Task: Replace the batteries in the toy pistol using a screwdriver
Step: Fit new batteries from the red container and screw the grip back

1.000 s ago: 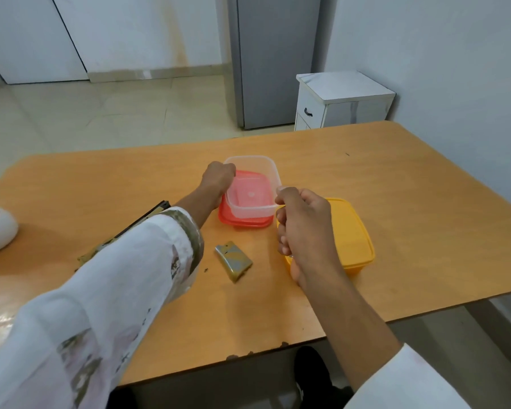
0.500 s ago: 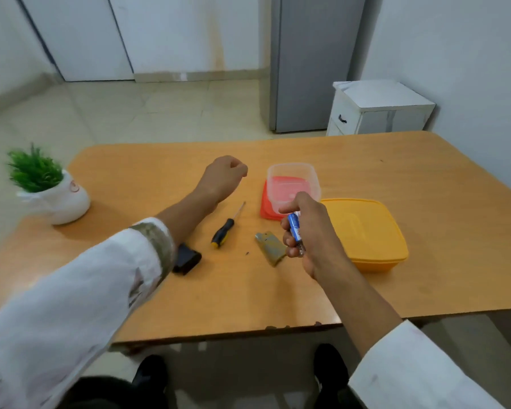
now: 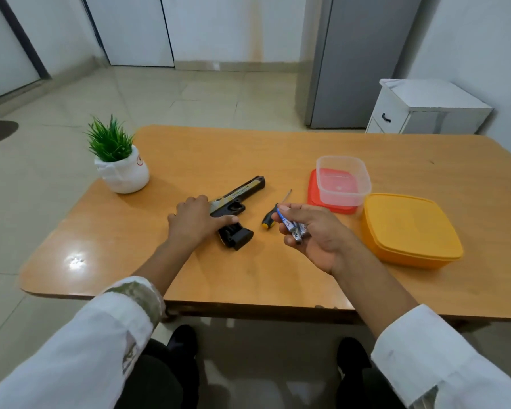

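Orange-topped table (image 3: 278, 276) in a pale tiled room. A white cabinet (image 3: 425, 107) and a grey appliance (image 3: 360, 60) stood against the far wall. A potted plant (image 3: 121, 169) sat at the table's left far corner.

The toy pistol (image 3: 242, 193) lay flat near the table's middle, muzzle pointing away and right, black grip end toward the person. The left hand (image 3: 195, 222) was on its rear. The fingers were bent over the far side and the thumb stretched along the near side against the grip, a light hold that pinned it to the table.

The right hand (image 3: 316, 231) hovered just right of the pistol, palm turned partly up. Its thumb and fingers pinched a small bunch of batteries (image 3: 292, 228), at least two, blue-and-silver. I could not tell the exact count.

The screwdriver (image 3: 273, 214) lay on the table between pistol and right hand, untouched, its handle partly hidden behind the fingertips. Beyond it a clear tub (image 3: 342, 180) sat on a red lid (image 3: 313, 190), with a closed yellow box (image 3: 407, 228) just beside them.

Judgement: the step in hand was loading cells into the pistol, so the task looked about midway. The compartment was not visible from this angle, and no cover or screw was in view.

The next move likely called for these things:
- The left hand would have to lift or roll the pistol to present the compartment.
- The right hand would have to single out one cell from the bunch and match its polarity.
- The other cells should not slip while that was done.
- The screwdriver would be needed after that, for closing up.
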